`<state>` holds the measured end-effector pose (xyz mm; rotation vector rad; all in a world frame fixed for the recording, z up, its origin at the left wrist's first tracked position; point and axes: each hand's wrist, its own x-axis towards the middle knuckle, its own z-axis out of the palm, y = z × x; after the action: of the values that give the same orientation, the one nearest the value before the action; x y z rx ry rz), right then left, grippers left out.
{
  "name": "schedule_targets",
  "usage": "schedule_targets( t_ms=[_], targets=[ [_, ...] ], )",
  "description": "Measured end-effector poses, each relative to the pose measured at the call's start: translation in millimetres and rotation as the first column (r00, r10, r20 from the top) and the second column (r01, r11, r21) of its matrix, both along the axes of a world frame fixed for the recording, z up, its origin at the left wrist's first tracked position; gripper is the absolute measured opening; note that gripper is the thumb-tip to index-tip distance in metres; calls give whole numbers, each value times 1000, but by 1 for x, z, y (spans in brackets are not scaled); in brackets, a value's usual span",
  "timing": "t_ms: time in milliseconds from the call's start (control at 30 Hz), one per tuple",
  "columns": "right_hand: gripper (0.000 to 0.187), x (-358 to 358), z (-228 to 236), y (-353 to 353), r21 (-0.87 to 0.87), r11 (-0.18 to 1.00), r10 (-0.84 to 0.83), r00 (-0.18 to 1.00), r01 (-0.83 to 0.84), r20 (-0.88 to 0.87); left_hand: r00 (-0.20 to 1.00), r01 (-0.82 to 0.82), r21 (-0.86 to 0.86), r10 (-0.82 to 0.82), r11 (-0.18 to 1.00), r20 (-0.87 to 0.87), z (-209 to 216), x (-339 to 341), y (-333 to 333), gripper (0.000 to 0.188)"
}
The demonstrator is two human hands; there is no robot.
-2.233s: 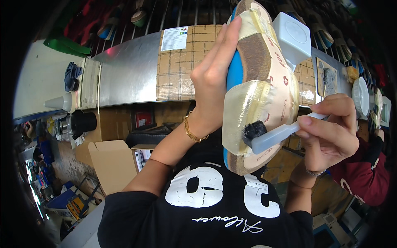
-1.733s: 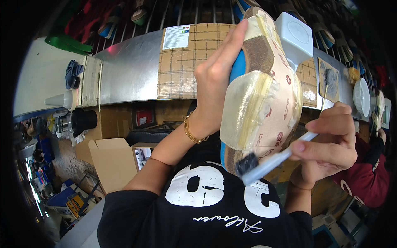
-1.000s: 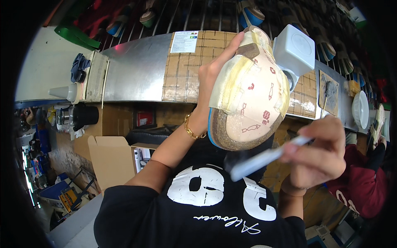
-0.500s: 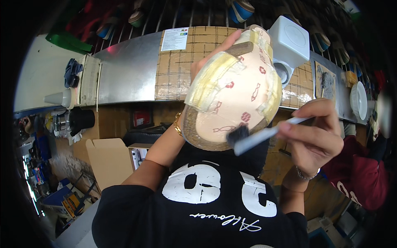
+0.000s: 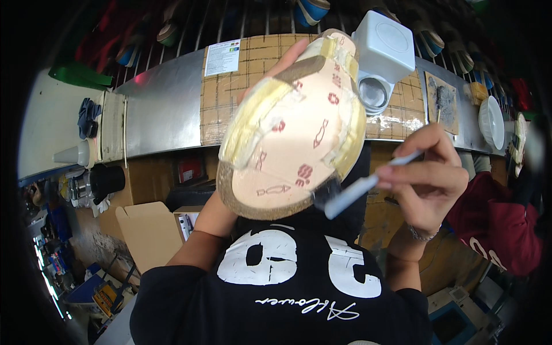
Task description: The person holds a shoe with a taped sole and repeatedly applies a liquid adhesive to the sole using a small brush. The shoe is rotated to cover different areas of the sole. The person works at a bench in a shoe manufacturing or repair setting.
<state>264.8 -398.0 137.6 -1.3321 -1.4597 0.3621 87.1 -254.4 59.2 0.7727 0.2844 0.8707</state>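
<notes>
At far left, a pale cone [image 5: 70, 155] is seen on the bench. Near the centre, a shoe [image 5: 293, 132] is held up, pale sole outward, in front of a black shirt [image 5: 287, 299]; it is clamped in the left hand [image 5: 287, 60], which is mostly hidden behind it. Dark, blurred bristles of a brush [image 5: 352, 196] are set at the sole's lower right edge. Beyond, a white container [image 5: 385, 43] is seen. The brush's handle is pinched between thumb and fingers by the right hand [image 5: 431, 179]. Farther right, a white bowl [image 5: 491, 123] is visible.
</notes>
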Motion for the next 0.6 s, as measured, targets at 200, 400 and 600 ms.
schedule_targets(
  t_ms=[200,400,600],
  targets=[
    [32,3,1,3,-21,1000,5,1000,-5,-10,977,-97,192,130,977,-168,-7,0,1,74],
    [14,52,-29,-17,113,985,165,908,-131,-386,936,-88,155,135,984,-326,-47,-37,8,84],
    [15,90,-76,7,-155,893,-364,879,423,308,967,-242,-75,247,967,59,-29,-30,13,110]
  ],
)
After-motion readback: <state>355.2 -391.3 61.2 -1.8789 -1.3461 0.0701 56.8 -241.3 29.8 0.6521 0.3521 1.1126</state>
